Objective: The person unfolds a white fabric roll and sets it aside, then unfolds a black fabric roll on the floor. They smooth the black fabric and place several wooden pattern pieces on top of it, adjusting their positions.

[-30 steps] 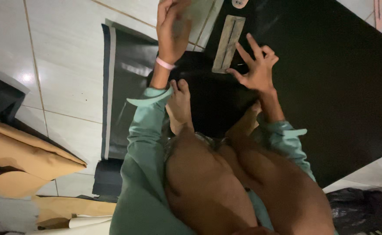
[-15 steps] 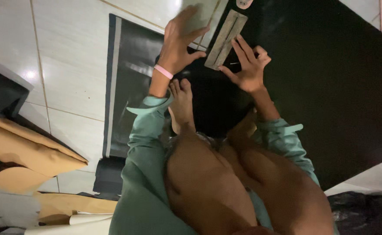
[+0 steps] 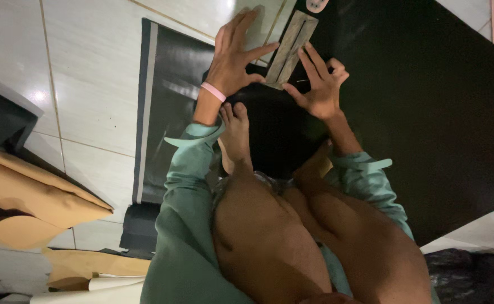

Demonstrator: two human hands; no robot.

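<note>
A long grey strip (image 3: pixel 293 45) lies on a large black sheet (image 3: pixel 427 112) spread over the floor. My left hand (image 3: pixel 234 56), with a pink band on its wrist, rests flat beside the strip with fingers apart, its thumb touching the strip's left edge. My right hand (image 3: pixel 321 85) is at the strip's near end, index finger laid along it and thumb pinching from below. My bare foot (image 3: pixel 237 135) rests on the dark material just under the hands. My knees and teal sleeves fill the lower middle.
White floor tiles (image 3: pixel 89 84) lie to the left, with a dark grey sheet (image 3: pixel 168 112) on them. Tan pieces of material (image 3: pixel 27 191) are piled at the lower left. A black bag (image 3: pixel 466 270) sits at the lower right.
My right hand went from spread open to closing on the strip's near end. My left hand came down flat beside the strip.
</note>
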